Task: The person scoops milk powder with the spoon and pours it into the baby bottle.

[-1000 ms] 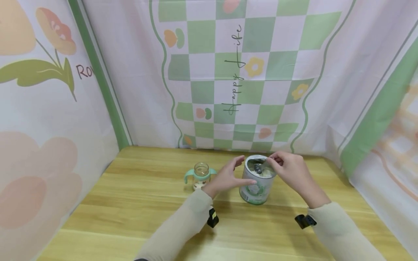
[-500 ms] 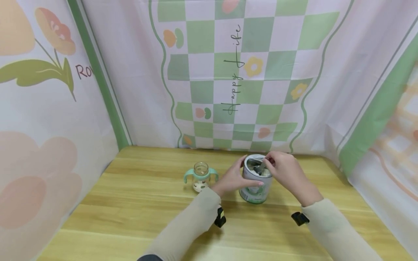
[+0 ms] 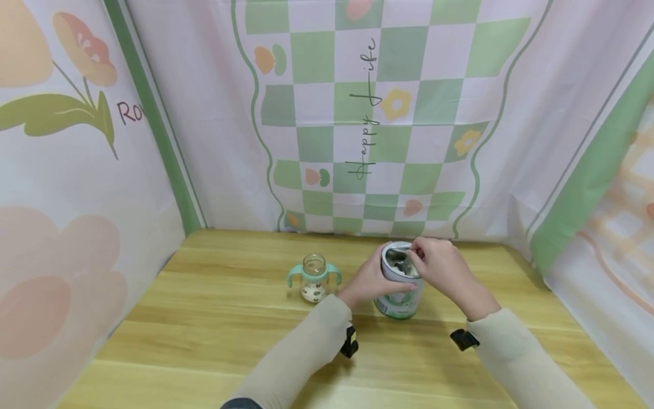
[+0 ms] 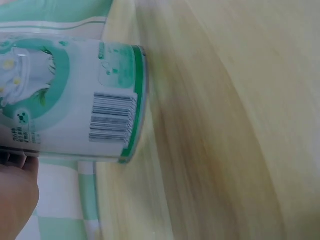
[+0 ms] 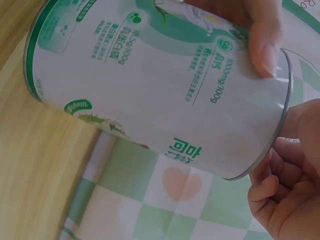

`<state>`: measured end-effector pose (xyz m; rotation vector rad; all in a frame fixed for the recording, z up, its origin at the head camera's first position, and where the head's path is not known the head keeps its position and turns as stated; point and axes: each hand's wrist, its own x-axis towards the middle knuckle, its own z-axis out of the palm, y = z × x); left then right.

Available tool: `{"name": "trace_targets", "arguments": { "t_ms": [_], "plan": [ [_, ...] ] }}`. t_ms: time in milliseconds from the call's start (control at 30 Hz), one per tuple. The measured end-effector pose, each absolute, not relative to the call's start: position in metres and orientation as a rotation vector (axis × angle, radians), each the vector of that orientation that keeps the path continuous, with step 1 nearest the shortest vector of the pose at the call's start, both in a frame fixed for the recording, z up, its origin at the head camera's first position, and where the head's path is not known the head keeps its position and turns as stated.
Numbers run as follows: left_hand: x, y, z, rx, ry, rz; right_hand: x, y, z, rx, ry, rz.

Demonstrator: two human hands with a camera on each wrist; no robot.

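A white and green milk powder can (image 3: 400,305) stands upright and uncovered on the wooden table, with pale powder inside. My left hand (image 3: 369,281) grips it just below the rim; its thumb (image 5: 265,42) lies across the front in the right wrist view. Over the right side of the rim, my right hand (image 3: 443,267) pinches the handle of a greyish scoop (image 3: 402,264). The scoop's bowl is down inside the can, partly hidden. The curled fingers of that hand are beside the rim in the right wrist view. The can's barcode (image 4: 113,117) faces the left wrist camera.
Left of the can, a clear baby bottle (image 3: 314,278) with mint green handles stands uncapped on the table (image 3: 214,318), something whitish in its lower part. A checkered cloth backdrop (image 3: 352,113) hangs behind the table's back edge.
My left hand has moved right and closed round the can, which it was only beside earlier. My right hand has shifted slightly left, with the scoop lower in the can.
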<state>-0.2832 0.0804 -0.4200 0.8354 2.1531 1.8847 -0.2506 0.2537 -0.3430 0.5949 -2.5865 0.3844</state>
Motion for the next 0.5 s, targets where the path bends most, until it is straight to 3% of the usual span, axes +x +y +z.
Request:
{"name": "trace_targets", "arguments": {
  "t_ms": [500],
  "plan": [
    [-0.2841, 0.0780, -0.4191, 0.960, 2.155, 1.842, -0.2490, 0.2469, -0.3462, 0.649, -2.636, 0.461]
  ]
}}
